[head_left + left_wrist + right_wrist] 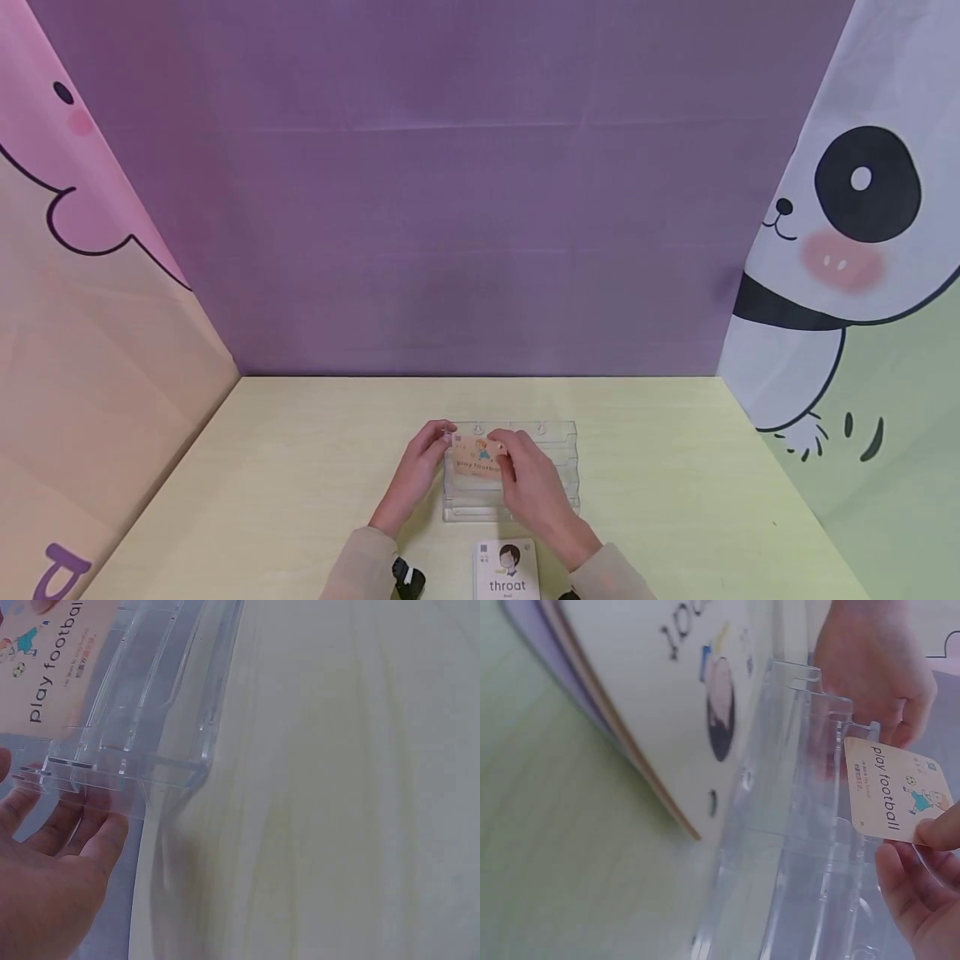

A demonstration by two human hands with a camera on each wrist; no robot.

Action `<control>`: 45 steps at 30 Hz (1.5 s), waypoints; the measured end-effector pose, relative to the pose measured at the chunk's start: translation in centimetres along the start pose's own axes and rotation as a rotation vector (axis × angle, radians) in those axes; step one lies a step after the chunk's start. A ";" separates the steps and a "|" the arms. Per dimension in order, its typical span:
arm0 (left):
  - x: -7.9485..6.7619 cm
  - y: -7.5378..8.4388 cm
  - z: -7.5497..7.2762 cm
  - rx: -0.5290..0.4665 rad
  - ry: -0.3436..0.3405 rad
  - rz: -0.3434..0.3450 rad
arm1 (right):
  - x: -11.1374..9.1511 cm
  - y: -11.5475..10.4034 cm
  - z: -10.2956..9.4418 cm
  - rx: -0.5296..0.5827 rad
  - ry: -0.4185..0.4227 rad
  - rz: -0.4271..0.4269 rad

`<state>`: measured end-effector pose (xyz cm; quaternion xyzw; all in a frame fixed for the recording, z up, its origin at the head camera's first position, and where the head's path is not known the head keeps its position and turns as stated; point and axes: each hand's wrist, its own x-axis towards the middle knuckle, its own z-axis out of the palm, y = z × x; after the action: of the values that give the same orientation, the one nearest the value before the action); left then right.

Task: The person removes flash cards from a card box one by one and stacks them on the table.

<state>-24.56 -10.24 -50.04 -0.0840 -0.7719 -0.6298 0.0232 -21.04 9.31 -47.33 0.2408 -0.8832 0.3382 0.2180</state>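
A clear plastic tiered rack (558, 435) stands on the table. My left hand (412, 475) holds its left side, with the fingers (64, 825) behind the clear plastic in the left wrist view. Between thumb and fingers my right hand (538, 487) pinches the right part of a peach card (885, 787) printed "play football". That card leans over the upper tiers at the rack's left half. Closer to me lies a stack of cards (507, 571), its top one white, reading "throat" with a drawn figure.
The pale wooden table (300, 467) extends to both sides of the rack. A purple cloth wall (480, 208) rises behind it. Printed cartoon panels stand at the left (112, 350) and right (795, 367).
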 end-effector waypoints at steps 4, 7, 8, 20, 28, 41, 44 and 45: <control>0.0 0.1 0.0 -0.007 0.003 0.001 | 0.1 -0.2 -0.5 0.026 -0.008 0.013; 0.0 0.2 0.0 -0.010 0.007 0.007 | 0.2 -0.2 -0.9 0.064 -0.009 0.018; -0.1 0.2 0.0 -0.014 0.007 0.005 | 0.2 -0.2 -0.9 0.078 -0.007 0.022; -0.1 0.1 0.2 0.014 0.018 -0.025 | 0.0 -0.6 -1.8 0.195 0.009 0.094; 0.0 0.0 0.2 0.014 0.023 -0.021 | 0.0 -0.5 -2.4 0.188 0.034 0.091; 0.0 -0.1 0.2 0.005 0.024 -0.001 | 0.1 -1.1 -3.5 0.237 0.056 0.073; 0.1 -0.1 0.2 -0.001 0.016 -0.006 | 0.0 -1.2 -3.9 0.242 0.052 0.090; 0.1 -0.1 0.2 0.003 0.013 -0.006 | 0.0 -1.2 -4.0 0.241 0.054 0.092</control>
<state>-24.67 -10.08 -50.12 -0.0773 -0.7729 -0.6293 0.0264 -19.47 11.33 -44.04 0.2153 -0.8402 0.4578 0.1954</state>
